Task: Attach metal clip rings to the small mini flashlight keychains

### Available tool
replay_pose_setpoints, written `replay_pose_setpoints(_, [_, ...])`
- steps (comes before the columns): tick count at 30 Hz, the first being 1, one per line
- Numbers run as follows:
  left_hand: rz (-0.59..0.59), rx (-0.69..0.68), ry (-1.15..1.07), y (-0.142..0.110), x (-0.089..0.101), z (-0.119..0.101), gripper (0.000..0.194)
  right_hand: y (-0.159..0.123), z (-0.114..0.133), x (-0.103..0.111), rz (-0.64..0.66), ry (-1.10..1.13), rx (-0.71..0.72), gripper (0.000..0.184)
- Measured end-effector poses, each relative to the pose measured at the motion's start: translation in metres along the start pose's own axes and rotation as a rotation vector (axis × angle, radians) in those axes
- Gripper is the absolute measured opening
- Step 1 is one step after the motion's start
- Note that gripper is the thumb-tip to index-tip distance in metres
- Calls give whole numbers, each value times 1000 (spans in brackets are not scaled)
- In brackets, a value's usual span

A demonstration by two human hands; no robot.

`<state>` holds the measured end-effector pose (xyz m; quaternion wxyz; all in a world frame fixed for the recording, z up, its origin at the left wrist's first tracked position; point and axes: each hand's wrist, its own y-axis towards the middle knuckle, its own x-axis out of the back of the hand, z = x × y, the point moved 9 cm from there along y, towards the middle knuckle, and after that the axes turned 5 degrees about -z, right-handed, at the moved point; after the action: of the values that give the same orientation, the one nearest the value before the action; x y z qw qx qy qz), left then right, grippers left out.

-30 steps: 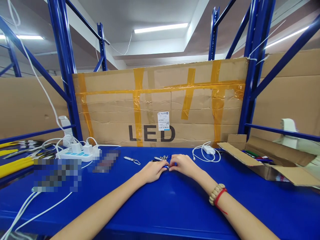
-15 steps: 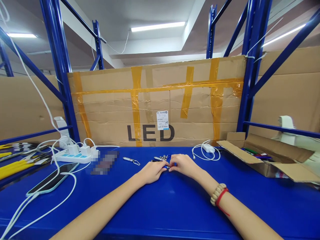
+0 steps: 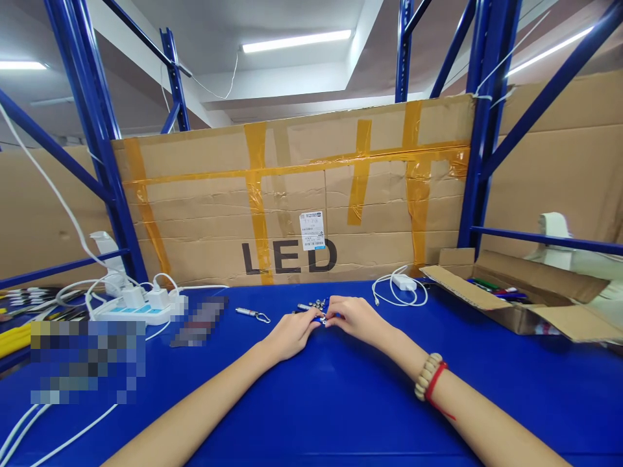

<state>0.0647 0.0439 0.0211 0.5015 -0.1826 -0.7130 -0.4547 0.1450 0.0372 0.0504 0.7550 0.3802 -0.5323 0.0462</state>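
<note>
My left hand [image 3: 292, 334] rests low on the blue table, its fingers closed on a small blue and silver piece [image 3: 322, 320]. From the other side, my right hand [image 3: 351, 316] pinches the silver end of the same piece with thumb and forefinger. Most of the piece is hidden by fingers, and its kind is too small to make out. Just behind the hands lie several small shiny metal parts [image 3: 318, 303], partly covered. To their left is a slim silver tube with a carabiner-like clip [image 3: 253, 314].
A white charger with coiled cable [image 3: 405, 283] lies behind my right hand. On the right stands an open cardboard box [image 3: 516, 318] holding pens. At left are a white power strip [image 3: 141, 314] with cables and yellow-handled tools [image 3: 17, 338]. A cardboard sheet [image 3: 214, 220] closes off the back.
The whole view has shifted and tilted slightly with the head. Both hands stay together at the small piece, with only slight finger movement.
</note>
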Motion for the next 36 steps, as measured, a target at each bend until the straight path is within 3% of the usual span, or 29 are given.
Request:
replay_pose_setpoints(11, [-36,60,-211,-2,7,-1,16,0,4,0,-14,69,10,10])
replay_pose_setpoints(24, [-173,-38,-221,-6,12,-6,5,1,0,1,-41,296,-77,11])
replay_pose_setpoints(31, [-220,-44,-219,-5,20,-8,7,-1,-7,-18,46,611,-261,21])
replay_pose_setpoints(36, [-184,1,-239,-4,19,-9,8,0,-5,-12,24,503,-228,20])
